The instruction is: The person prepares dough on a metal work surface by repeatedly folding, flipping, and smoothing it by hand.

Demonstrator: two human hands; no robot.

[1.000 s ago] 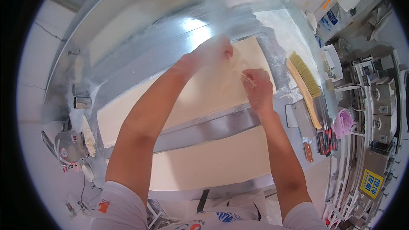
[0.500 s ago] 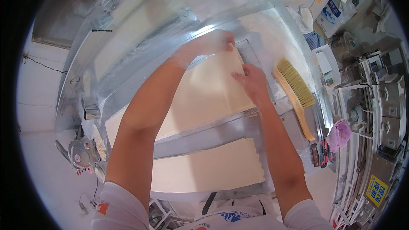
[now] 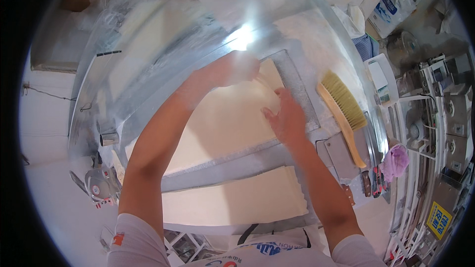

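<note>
A wide stack of pale dough sheets (image 3: 222,118) lies on a grey, flour-dusted board (image 3: 299,86). At its far right end, the top layer curls up and bends back toward the left. My left hand (image 3: 240,67) grips the far edge of that raised layer, its fingers partly washed out by glare. On the right side of the same fold is my right hand (image 3: 288,118), fingertips closed on the sheet's edge and thumb lying lower on the dough. Nearer to me rests a second, narrower stack of dough sheets (image 3: 235,200).
Right of the board lie a wooden-handled brush (image 3: 344,104), a cleaver (image 3: 340,153) and several handled tools (image 3: 377,180). A pink cloth (image 3: 396,162) hangs beyond the table edge. A metal cup (image 3: 109,139) lies at the left, and a white container (image 3: 382,79) stands far right.
Both hands have come nearer and slightly left, drawing the far right end of the top sheet back into a curl. More of the board and the cleaver shows.
</note>
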